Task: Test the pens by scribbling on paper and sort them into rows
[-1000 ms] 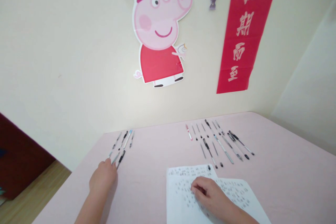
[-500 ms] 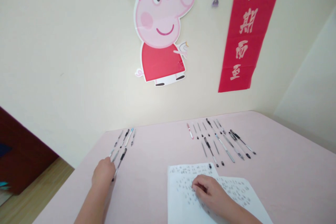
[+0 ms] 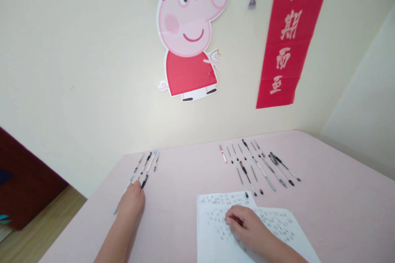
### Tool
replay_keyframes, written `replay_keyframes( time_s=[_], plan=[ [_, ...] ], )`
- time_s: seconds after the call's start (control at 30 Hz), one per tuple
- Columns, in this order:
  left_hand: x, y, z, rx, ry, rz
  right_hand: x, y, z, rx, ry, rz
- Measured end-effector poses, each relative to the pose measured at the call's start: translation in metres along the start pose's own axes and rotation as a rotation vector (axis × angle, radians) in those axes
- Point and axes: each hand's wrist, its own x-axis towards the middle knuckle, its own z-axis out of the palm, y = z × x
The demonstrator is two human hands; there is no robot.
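Observation:
My left hand (image 3: 132,202) lies low over the front group of pens at the left, fingers bent and together. A black-capped pen (image 3: 144,181) shows just beyond its fingertips, its lower part hidden under the hand. Another slim pen (image 3: 116,209) sticks out on the hand's left side. What the fingertips grip, if anything, is hidden. My right hand (image 3: 243,226) rests curled on the white paper sheets (image 3: 210,240), which carry handwriting; no object shows in it. A small black cap (image 3: 247,194) lies at the sheets' top edge.
Behind my left hand lie several pens, among them a blue-tipped white pen (image 3: 151,161). Several pens, refills and caps lie at the back right, with a red-and-white pen (image 3: 223,154) and a blue-tipped pen (image 3: 264,174). The wall (image 3: 92,70) rises behind the pink table (image 3: 175,197).
My left hand has shifted right, from the leftmost pen onto the black-capped pen, uncovering the lower end of the left one. My right hand has stayed put on the paper.

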Motion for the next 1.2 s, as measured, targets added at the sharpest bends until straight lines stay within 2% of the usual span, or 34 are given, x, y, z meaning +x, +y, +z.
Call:
replay_keyframes(
  time_s=[0.33,0.43,0.53,0.63,0.83,0.97,1.2],
  plan=[
    [-0.001,-0.001,0.0,0.021,0.007,-0.022,-0.001,0.001,-0.001,0.003,0.0,-0.003],
    [-0.004,0.003,-0.006,0.035,0.065,-0.016,0.0,0.0,-0.001,0.007,-0.001,0.008],
    [-0.007,0.015,-0.014,0.023,0.13,0.05,0.0,0.0,0.0,0.008,0.0,0.013],
    [-0.013,0.042,-0.022,-0.044,0.14,0.193,0.0,0.0,0.0,0.002,0.003,0.019],
    [-0.027,0.124,-0.025,-0.305,-0.01,0.57,0.0,0.0,0.001,0.003,-0.001,0.025],
    [-0.028,0.168,-0.022,-0.398,-0.031,0.66,0.001,0.003,0.002,0.004,0.001,0.021],
    [-0.022,0.235,-0.022,-0.324,-0.099,0.8,0.001,-0.001,0.0,-0.001,0.008,0.026]
  ],
)
